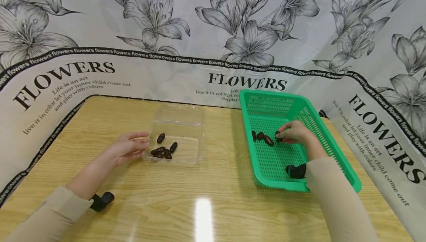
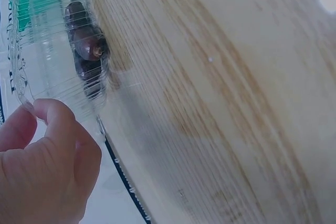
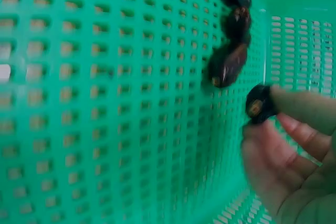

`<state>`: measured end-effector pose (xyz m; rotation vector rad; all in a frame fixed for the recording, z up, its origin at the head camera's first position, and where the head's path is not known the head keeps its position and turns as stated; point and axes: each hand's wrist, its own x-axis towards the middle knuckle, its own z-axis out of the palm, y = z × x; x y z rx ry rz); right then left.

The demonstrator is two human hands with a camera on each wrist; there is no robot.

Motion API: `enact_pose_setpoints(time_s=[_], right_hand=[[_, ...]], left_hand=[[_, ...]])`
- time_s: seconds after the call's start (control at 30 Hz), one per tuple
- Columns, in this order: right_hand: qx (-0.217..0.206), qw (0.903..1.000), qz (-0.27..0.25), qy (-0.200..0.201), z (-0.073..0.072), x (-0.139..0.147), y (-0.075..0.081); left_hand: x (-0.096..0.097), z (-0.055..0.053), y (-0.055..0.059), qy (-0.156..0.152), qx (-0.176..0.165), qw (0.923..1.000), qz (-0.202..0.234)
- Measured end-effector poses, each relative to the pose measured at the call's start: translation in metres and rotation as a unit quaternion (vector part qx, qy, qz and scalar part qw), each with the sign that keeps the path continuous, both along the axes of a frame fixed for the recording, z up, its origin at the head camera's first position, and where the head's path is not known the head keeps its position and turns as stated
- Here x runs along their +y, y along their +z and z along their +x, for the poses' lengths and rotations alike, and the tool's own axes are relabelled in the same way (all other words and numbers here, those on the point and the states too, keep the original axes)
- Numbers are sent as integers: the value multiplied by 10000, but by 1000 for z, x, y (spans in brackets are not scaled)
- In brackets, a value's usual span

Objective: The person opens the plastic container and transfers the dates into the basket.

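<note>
My right hand (image 1: 295, 132) is inside the green plastic basket (image 1: 253, 164), pinching a dark brown date (image 3: 259, 104) between thumb and fingers. Several more dates (image 3: 228, 65) lie in a row on the basket floor, just left of that hand in the head view. At the left, my left hand (image 1: 129, 146) pinches the edge of a clear plastic box (image 1: 188, 151) with thumb and finger. The box stands with its lid (image 1: 179, 114) folded back. Several dates (image 1: 161, 138) are in it, mostly grouped at its near left corner.
Both things stand on a wood-grain table (image 1: 186, 205), the box left of the basket. A white curtain (image 1: 206, 20) printed with flowers and lettering rises behind and along both sides. Black wrist devices (image 1: 102, 201) sit at both sleeves.
</note>
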<state>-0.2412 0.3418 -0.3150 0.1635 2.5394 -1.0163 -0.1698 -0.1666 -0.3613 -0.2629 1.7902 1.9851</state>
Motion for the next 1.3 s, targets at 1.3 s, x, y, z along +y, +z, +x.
enact_pose_setpoints(time_s=[1.3], right_hand=[[-28, 9887, -1474, 270, -10, -92, 59]], left_hand=[[-1, -3, -3, 22, -70, 9999, 131]])
